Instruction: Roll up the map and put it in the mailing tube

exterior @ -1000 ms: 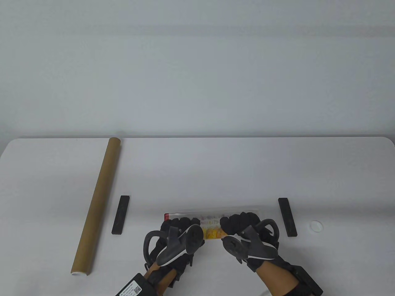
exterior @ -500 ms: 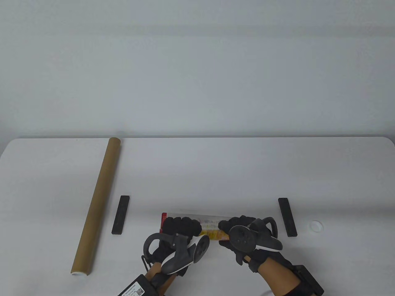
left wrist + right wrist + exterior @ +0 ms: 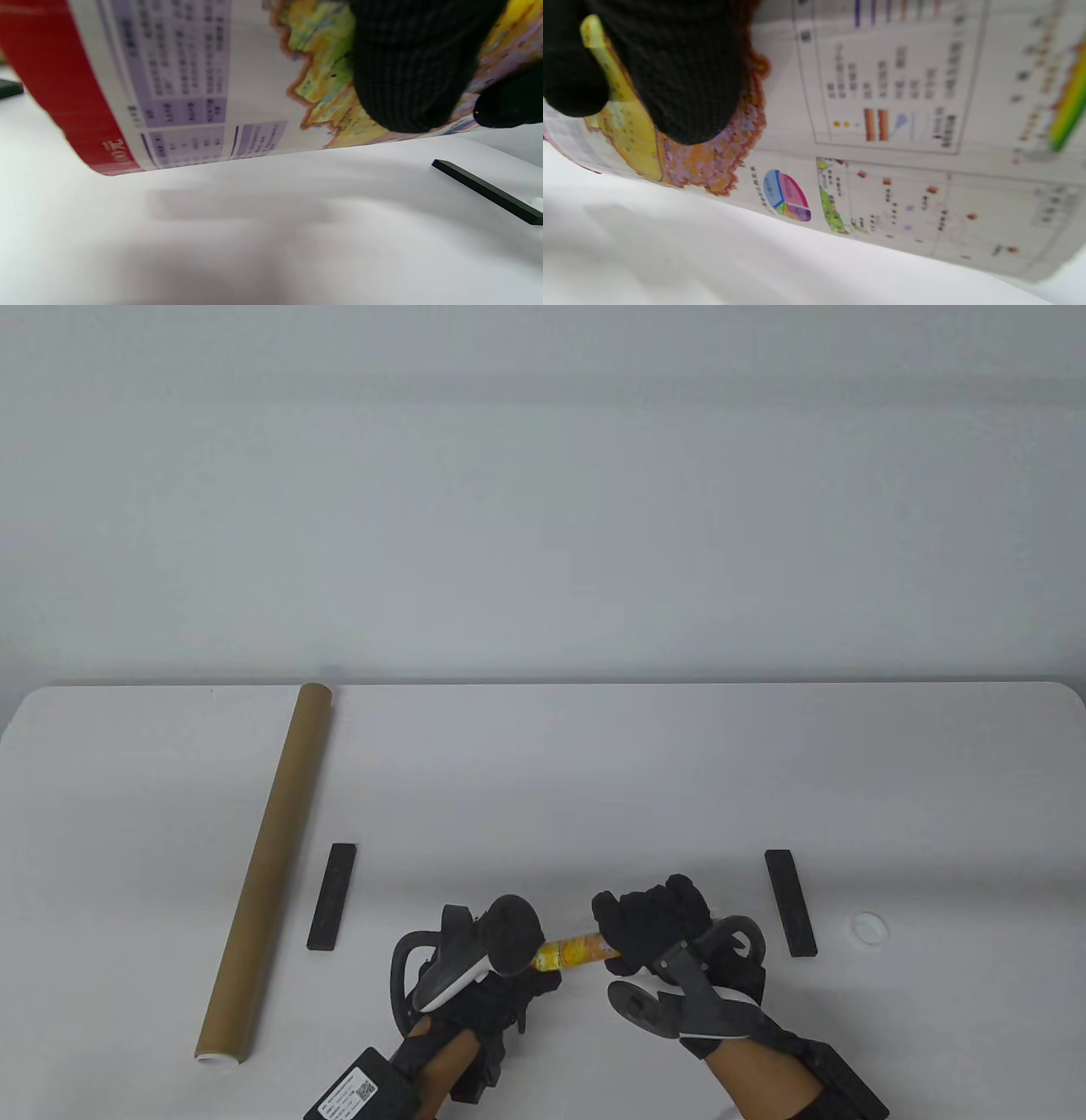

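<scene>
Both hands, left [image 3: 475,976] and right [image 3: 657,920], grip the rolled map [image 3: 573,953] at the table's near edge; light, springy glossy paper, probably slippery, so hold mid-roll or it uncoils before reaching the tube [image 3: 267,869].

Even, soft light; faint shadows; both wrist views blur up close.

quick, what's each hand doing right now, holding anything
Left hand: grips the left part of the rolled map, fingers curled around it.
Right hand: grips the right part of the same roll, fingers wrapped over it.
</scene>
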{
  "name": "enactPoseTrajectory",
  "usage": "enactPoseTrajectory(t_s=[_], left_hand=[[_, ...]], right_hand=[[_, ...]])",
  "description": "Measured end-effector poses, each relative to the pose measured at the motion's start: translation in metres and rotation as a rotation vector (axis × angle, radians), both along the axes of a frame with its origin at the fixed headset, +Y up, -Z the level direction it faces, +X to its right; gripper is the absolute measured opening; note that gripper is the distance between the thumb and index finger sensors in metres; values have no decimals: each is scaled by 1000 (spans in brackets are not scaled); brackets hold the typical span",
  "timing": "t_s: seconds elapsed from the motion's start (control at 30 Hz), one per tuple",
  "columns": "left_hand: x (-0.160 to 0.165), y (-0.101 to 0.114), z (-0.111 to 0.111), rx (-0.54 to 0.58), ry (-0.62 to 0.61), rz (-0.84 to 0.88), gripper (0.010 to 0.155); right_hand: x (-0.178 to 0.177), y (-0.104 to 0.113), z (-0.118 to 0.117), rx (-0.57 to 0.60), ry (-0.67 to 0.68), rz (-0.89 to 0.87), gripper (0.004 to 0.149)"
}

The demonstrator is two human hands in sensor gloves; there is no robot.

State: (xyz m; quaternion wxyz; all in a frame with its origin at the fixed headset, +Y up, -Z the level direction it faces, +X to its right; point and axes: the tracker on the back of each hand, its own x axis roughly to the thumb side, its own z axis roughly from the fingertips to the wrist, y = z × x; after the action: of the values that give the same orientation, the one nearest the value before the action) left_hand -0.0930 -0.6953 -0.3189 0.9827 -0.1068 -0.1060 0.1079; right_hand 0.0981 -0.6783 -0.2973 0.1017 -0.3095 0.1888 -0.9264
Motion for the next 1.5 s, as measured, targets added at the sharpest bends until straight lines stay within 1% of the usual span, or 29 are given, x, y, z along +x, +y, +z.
enactPoseTrajectory(t_s=[0.07, 0.17, 0.23, 0.33, 0.43, 0.53, 0.63, 0.7, 0.77, 0.83, 0.93, 1.1, 1.3, 1.4, 1.5], left_hand=[[1, -1, 0, 1, -14, -5, 47], [4, -1, 1, 34, -19, -22, 49], [6, 0, 4, 88, -12, -44, 53], [13, 5, 12, 227, -10, -155, 58], [18, 9, 17, 286, -8, -204, 60], [20, 12, 21, 368, -2, -237, 60], [22, 14, 25, 474, -10, -277, 59], [23, 15, 26, 512, -17, -304, 58], [23, 15, 26, 520, -20, -306, 57], [23, 15, 25, 499, -24, -306, 53], [22, 16, 23, 457, -20, -287, 48], [15, 13, 16, 306, 3, -195, 47], [7, 8, 7, 126, 17, -77, 47], [4, 5, 4, 70, 12, -39, 46], [4, 4, 3, 51, -2, -35, 46]], right_hand=[[0, 0, -2, -23, -10, 12, 62], [0, -2, -4, -37, -21, 14, 59], [1, -3, -6, -47, -31, 14, 57], [3, -4, -10, -81, -50, -10, 56], [5, -3, -12, -120, -60, -40, 55], [7, -2, -14, -186, -67, -87, 54], [11, -3, -18, -284, -57, -158, 54], [13, -4, -20, -337, -50, -186, 54], [13, -5, -21, -353, -45, -191, 55], [13, -5, -21, -355, -41, -188, 55], [12, -5, -18, -289, -33, -175, 58], [7, -2, -9, -145, -27, -103, 65], [2, 0, -2, -23, -18, -32, 68], [1, 1, 0, 0, -14, -20, 68], [0, 0, -2, -25, -17, -12, 64]])
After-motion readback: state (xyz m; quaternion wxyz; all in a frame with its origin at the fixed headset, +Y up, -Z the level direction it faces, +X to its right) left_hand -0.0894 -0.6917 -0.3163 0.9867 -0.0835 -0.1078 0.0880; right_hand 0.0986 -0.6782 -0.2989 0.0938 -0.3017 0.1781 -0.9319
